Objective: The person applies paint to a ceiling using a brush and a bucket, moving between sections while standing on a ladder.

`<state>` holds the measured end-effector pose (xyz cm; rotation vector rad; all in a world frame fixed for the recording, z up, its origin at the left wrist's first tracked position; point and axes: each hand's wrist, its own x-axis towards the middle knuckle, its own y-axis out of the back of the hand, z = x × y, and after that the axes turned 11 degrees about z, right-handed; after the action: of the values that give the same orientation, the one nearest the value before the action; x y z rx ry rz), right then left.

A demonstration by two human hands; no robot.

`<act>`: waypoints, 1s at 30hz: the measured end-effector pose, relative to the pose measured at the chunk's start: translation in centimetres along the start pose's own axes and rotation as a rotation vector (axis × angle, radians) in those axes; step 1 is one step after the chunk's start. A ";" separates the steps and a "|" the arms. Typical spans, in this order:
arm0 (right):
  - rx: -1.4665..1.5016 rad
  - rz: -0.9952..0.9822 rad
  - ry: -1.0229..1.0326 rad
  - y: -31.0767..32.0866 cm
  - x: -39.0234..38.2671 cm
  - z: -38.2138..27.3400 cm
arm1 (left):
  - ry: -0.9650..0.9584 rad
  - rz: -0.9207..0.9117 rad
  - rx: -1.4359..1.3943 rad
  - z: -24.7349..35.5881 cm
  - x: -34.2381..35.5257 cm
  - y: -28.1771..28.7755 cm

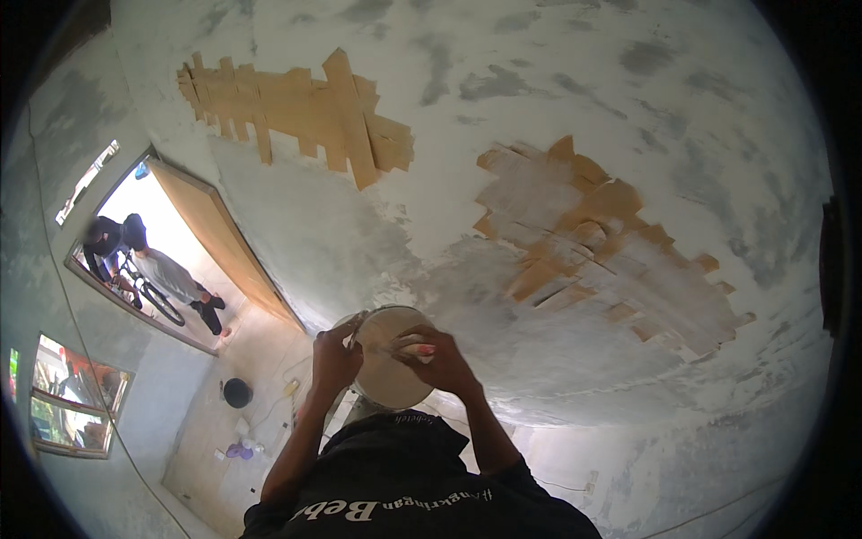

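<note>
In front of my chest is a round, beige-faced thing with a pale rim [384,382], like a bucket or tub seen from above. My left hand [339,352] grips its left edge, thumb bent over the rim. Over its upper right face lies my right hand [431,355], fingers bent and drawn together. A small reddish spot shows at those fingers; what they hold, if anything, I cannot make out. Ahead, a plastered grey-white surface [431,207] carries two patches of brown strips, one bare patch [301,108] at the left and one partly smeared white patch [602,238] at the right.
At the left, a doorway with an open wooden door [215,229] shows two people and a bicycle [162,304]. A window [76,400] sits in the left wall. Far below on the tiled floor are a black bucket [237,393], a purple item [239,451] and cords.
</note>
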<state>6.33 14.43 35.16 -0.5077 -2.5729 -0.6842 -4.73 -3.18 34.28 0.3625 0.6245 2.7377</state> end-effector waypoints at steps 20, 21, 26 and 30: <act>-0.668 0.221 0.436 14.9 10.7 -3.1 | 0.105 -0.005 -0.211 0.1 1.4 -0.9; -0.694 0.189 0.461 15.0 10.9 -3.4 | 0.087 -0.009 -0.210 0.2 1.4 -0.9; -0.709 0.185 0.498 15.2 12.4 -5.8 | 0.037 -0.013 -0.186 -0.3 1.2 -1.1; -0.580 0.304 0.453 14.2 11.3 -7.8 | 0.028 -0.007 -0.146 -0.5 1.1 -0.9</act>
<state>5.58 24.42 52.23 -0.7938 -1.8102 -1.2674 -5.63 -2.20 33.65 0.2881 0.4288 2.7654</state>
